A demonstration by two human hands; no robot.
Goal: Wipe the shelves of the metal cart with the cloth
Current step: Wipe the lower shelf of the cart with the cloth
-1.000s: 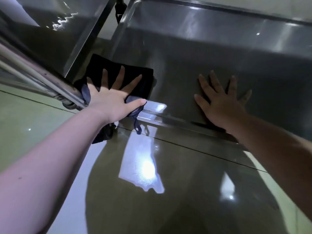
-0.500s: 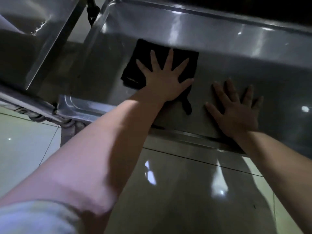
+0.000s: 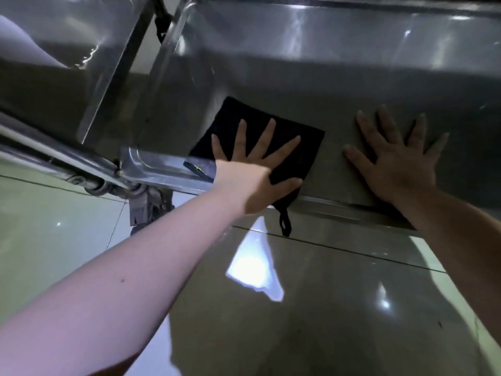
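Observation:
A black cloth (image 3: 306, 143) lies flat on the steel shelf (image 3: 271, 85) of the metal cart, near the shelf's front rim. My left hand (image 3: 252, 172) presses on the cloth with its fingers spread straight. A small hanging loop of the cloth dangles over the front rim. To the right, my right hand (image 3: 398, 161) rests flat on the bare shelf, fingers spread, apart from the cloth.
The shelf has a raised rim (image 3: 168, 172) along its front and left side. A second steel cart shelf (image 3: 67, 77) stands at the upper left. A cart leg and caster (image 3: 146, 207) sit below the corner. Glossy floor tiles (image 3: 325, 294) fill the foreground.
My left hand has slid the cloth back toward the front rim from deeper on the shelf. My right hand stays pressed in place.

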